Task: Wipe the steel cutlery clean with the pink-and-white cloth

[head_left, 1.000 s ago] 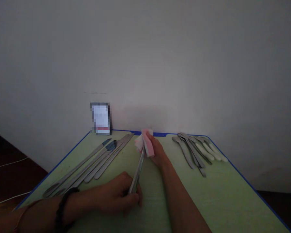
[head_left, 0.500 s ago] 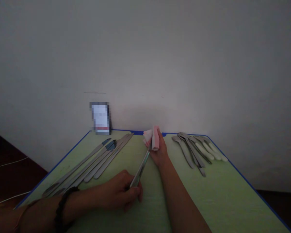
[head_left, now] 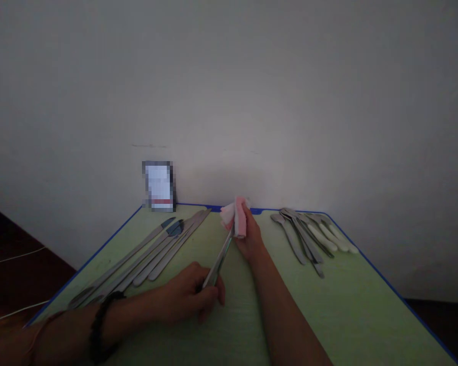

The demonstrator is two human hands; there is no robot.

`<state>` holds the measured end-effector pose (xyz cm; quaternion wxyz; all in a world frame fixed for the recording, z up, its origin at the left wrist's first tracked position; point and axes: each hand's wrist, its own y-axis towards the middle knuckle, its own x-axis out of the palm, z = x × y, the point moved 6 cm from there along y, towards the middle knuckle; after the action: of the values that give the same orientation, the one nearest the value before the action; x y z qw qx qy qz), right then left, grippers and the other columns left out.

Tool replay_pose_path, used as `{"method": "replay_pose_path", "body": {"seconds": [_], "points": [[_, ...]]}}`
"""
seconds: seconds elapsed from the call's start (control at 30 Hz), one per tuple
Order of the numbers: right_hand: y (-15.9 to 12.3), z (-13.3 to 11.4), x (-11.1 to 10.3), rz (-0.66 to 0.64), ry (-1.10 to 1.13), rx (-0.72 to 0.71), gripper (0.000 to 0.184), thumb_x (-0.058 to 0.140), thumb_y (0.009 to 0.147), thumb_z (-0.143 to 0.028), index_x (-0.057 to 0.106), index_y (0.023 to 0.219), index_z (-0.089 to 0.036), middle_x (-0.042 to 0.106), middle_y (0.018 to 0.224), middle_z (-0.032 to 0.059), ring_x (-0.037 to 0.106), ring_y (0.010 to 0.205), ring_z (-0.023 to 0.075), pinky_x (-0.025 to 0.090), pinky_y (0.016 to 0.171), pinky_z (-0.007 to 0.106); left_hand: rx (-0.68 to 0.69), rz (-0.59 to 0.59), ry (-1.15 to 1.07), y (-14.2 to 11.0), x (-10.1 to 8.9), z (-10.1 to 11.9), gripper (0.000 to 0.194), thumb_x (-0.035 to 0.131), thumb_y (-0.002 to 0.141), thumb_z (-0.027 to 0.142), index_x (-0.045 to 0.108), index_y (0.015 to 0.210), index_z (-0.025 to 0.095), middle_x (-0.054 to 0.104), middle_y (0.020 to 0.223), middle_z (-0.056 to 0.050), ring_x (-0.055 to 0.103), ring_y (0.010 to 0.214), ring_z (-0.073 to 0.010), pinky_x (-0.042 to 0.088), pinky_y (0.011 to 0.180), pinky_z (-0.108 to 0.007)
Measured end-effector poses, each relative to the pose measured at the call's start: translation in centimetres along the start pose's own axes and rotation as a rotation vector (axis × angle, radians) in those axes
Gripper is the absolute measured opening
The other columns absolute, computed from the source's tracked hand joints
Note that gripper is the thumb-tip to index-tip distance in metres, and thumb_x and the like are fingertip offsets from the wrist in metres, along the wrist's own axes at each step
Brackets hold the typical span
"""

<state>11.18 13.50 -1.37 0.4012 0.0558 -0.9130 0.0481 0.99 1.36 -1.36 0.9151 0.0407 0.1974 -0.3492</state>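
My left hand (head_left: 193,297) is closed round the handle end of a long metal table knife (head_left: 219,260) that slants up and away from me over the green table (head_left: 351,310). My right hand (head_left: 250,239) is closed on a folded pink and white cloth (head_left: 234,218), and the cloth is pinched round the knife's far blade end. A dark bead bracelet (head_left: 99,325) sits on my left wrist.
Several metal knives (head_left: 152,254) lie side by side on the table's left. A heap of spoons and forks (head_left: 309,234), some with white handles, lies at the back right. A small blurred card (head_left: 158,185) leans on the wall behind. The table has a blue edge.
My right hand slid the cloth along the blade away from me, then shifted slightly left. My left hand kept the handle and rose a little.
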Motion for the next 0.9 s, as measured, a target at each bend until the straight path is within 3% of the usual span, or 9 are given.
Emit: {"method": "replay_pose_path", "body": {"seconds": [0.23,0.37,0.47,0.57,0.73,0.9], "points": [[0.0,-0.1,-0.1,0.006,0.044,-0.005,0.026,0.065,0.075,-0.044,0.065,0.083,-0.02,0.068,0.072,-0.001,0.061,0.06,0.0123,0.049,0.051,0.022,-0.019,-0.028,-0.002,0.3,0.2,0.1,0.026,0.044,0.084,0.028,0.064,0.085,0.012,0.049,0.046,0.005,0.044,0.042,-0.0083,0.034,0.043,-0.016],[-0.3,-0.4,-0.5,0.074,0.127,0.007,0.023,0.058,0.08,-0.046,0.063,0.082,-0.024,0.069,0.075,-0.0025,0.061,0.06,0.0122,0.047,0.048,0.022,-0.028,-0.062,0.006,0.2,0.3,0.2,0.023,0.045,0.081,0.024,0.064,0.084,0.012,0.051,0.047,0.005,0.044,0.041,-0.0084,0.034,0.042,-0.016],[-0.3,-0.9,-1.4,0.15,0.187,0.002,0.032,0.048,0.084,-0.053,0.061,0.077,-0.025,0.067,0.068,-0.0027,0.059,0.054,0.0127,0.043,0.043,0.022,-0.038,-0.109,0.004,0.0,0.5,0.2,0.022,0.045,0.079,0.022,0.064,0.083,0.012,0.051,0.047,0.005,0.043,0.04,-0.0082,0.034,0.042,-0.015],[-0.1,-1.1,-1.8,0.149,0.166,-0.023,0.034,0.051,0.081,-0.056,0.06,0.074,-0.024,0.064,0.061,-0.0028,0.055,0.048,0.0123,0.042,0.041,0.023,-0.036,-0.136,0.043,0.0,0.7,0.4,0.023,0.044,0.078,0.019,0.065,0.084,0.012,0.051,0.048,0.004,0.044,0.041,-0.0082,0.035,0.042,-0.015],[0.4,-0.3,-1.4,0.08,-0.029,-0.042,0.031,0.067,0.07,-0.049,0.066,0.079,-0.02,0.067,0.067,0.0004,0.059,0.058,0.0133,0.045,0.05,0.023,-0.039,-0.111,0.047,0.0,0.7,0.3,0.022,0.045,0.077,0.017,0.065,0.085,0.012,0.051,0.048,0.005,0.045,0.042,-0.0079,0.036,0.043,-0.015],[0.8,0.8,-1.7,0.03,-0.307,-0.046,0.033,0.068,0.067,-0.047,0.069,0.077,-0.015,0.068,0.068,0.0015,0.061,0.069,0.0164,0.045,0.061,0.025,-0.048,-0.115,-0.023,0.1,0.8,-0.1,0.021,0.045,0.079,0.018,0.064,0.087,0.012,0.051,0.049,0.005,0.045,0.042,-0.008,0.035,0.043,-0.015]]}}
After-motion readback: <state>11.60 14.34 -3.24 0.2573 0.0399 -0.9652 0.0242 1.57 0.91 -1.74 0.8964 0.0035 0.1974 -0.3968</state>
